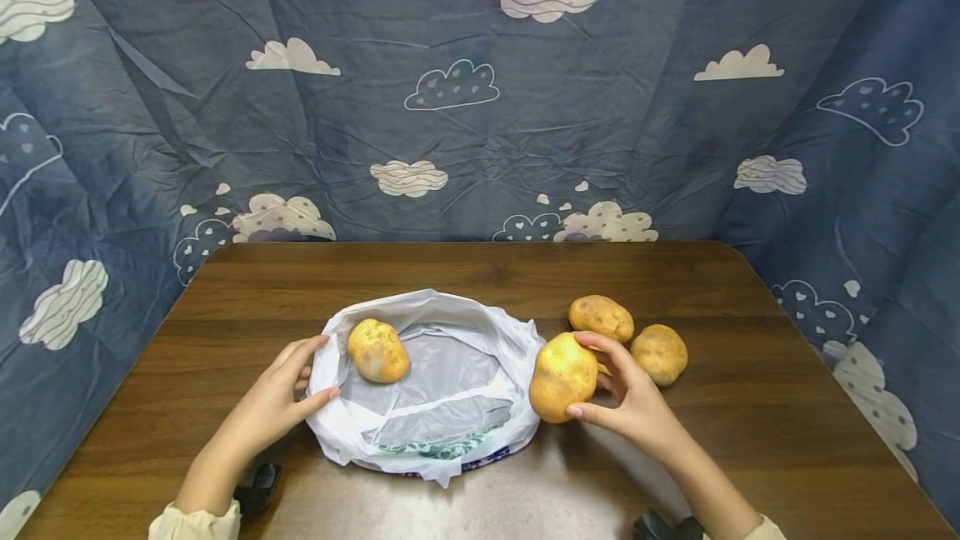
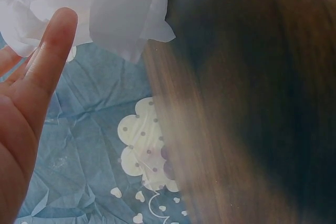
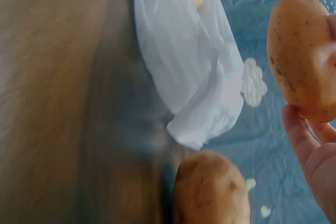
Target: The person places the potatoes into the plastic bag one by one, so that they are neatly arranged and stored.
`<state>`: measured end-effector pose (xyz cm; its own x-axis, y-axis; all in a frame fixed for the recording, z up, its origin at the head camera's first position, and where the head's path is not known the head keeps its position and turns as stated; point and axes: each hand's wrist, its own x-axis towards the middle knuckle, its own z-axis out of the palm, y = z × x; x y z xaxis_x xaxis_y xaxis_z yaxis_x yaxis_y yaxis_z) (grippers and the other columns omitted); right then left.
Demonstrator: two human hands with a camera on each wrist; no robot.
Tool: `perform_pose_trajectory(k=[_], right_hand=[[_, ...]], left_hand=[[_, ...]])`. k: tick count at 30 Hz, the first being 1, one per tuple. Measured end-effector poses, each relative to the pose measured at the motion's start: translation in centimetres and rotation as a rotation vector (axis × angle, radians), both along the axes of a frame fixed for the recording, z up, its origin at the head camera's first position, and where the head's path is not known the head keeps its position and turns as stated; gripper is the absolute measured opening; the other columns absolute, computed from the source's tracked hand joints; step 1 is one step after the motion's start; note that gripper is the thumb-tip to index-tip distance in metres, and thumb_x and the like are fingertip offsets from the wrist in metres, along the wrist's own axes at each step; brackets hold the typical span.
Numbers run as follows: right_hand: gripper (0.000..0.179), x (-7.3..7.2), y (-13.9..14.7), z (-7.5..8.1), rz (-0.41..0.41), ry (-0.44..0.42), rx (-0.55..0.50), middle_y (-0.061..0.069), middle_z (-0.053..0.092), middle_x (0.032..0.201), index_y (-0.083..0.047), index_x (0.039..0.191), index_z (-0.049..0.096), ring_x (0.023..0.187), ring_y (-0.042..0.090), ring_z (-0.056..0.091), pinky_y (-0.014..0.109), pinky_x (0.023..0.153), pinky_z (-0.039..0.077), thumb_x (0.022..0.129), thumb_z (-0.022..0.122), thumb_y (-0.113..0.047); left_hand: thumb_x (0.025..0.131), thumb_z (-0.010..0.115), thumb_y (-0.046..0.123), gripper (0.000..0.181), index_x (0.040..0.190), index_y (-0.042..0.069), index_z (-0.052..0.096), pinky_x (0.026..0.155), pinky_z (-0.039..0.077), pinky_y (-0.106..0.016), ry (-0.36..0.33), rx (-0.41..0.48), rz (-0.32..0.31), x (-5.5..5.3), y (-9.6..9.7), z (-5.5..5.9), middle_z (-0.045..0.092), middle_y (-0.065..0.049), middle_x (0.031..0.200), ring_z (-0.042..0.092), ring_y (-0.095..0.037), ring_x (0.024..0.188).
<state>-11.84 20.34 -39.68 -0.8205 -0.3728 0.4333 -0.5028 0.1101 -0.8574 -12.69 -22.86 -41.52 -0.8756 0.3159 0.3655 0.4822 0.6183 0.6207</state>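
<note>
A white plastic bag (image 1: pixel 431 311) lies with its mouth spread wide, and one potato (image 1: pixel 378 351) sits inside at its left. At the bag's left rim is my left hand (image 1: pixel 281 394), thumb and fingers spread apart and touching the edge. Seen from the left wrist, a straight digit (image 2: pixel 55 43) lies against the white plastic. My right hand (image 1: pixel 637 402) grips a large potato (image 1: pixel 564 377) between thumb and fingers, raised beside the bag's right rim. The same potato (image 3: pixel 299 56) shows brown specks in the right wrist view.
Behind and right of my right hand, a potato (image 1: pixel 602 317) and another potato (image 1: pixel 660 354) rest on the brown wooden table (image 1: pixel 750 440). A blue curtain (image 1: pixel 450 132) with cloud prints hangs behind the table's far edge.
</note>
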Motion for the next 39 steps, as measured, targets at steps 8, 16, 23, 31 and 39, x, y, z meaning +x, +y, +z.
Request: perform_pose_trajectory(k=[8,16,23,31,39], right_hand=[[0.077,-1.7,-2.4,0.4,0.072,-0.011,-0.007,0.017,0.041,0.128,0.001,0.130,0.036,0.115,0.020,0.043,0.033,0.090,0.044,0.065,0.075,0.009],[0.075,-2.8,-4.8,1.1,0.080,0.008,0.031,0.014,0.042,0.127,0.000,0.128,0.039,0.115,0.021,0.043,0.032,0.093,0.041,0.064,0.077,0.007],[0.071,-3.2,-7.5,2.7,0.070,-0.010,0.082,0.016,0.042,0.124,0.006,0.125,0.040,0.113,0.027,0.041,0.036,0.092,0.043,0.064,0.077,0.006],[0.069,-4.6,-9.8,2.4,0.074,-0.039,0.128,0.014,0.042,0.125,0.003,0.125,0.042,0.114,0.026,0.042,0.036,0.091,0.043,0.065,0.078,0.003],[0.067,-5.6,-11.7,2.1,0.099,-0.041,0.164,0.017,0.042,0.125,0.004,0.124,0.043,0.112,0.028,0.043,0.037,0.091,0.043,0.066,0.077,0.001]], left_hand=[[0.071,0.073,0.000,0.064,0.126,-0.004,0.040,0.069,0.054,-0.031,-0.007,0.006,-0.005,0.0,-0.1,0.0,0.045,-0.021,0.115,0.059,-0.026,0.083],[0.072,0.073,0.000,0.065,0.127,-0.004,0.040,0.069,0.054,-0.031,-0.013,0.007,-0.005,-0.1,-0.2,-0.1,0.045,-0.021,0.116,0.060,-0.026,0.083],[0.072,0.073,0.000,0.065,0.127,-0.004,0.040,0.069,0.054,-0.031,-0.021,0.006,-0.001,0.0,-0.2,0.0,0.044,-0.021,0.116,0.060,-0.026,0.082],[0.072,0.073,0.000,0.064,0.127,-0.004,0.040,0.069,0.054,-0.031,-0.016,0.001,-0.004,-0.1,-0.2,0.0,0.045,-0.021,0.115,0.059,-0.025,0.083],[0.071,0.073,0.000,0.064,0.126,-0.005,0.040,0.068,0.054,-0.030,0.003,-0.010,-0.001,-0.1,-0.2,0.0,0.045,-0.020,0.115,0.059,-0.024,0.082]])
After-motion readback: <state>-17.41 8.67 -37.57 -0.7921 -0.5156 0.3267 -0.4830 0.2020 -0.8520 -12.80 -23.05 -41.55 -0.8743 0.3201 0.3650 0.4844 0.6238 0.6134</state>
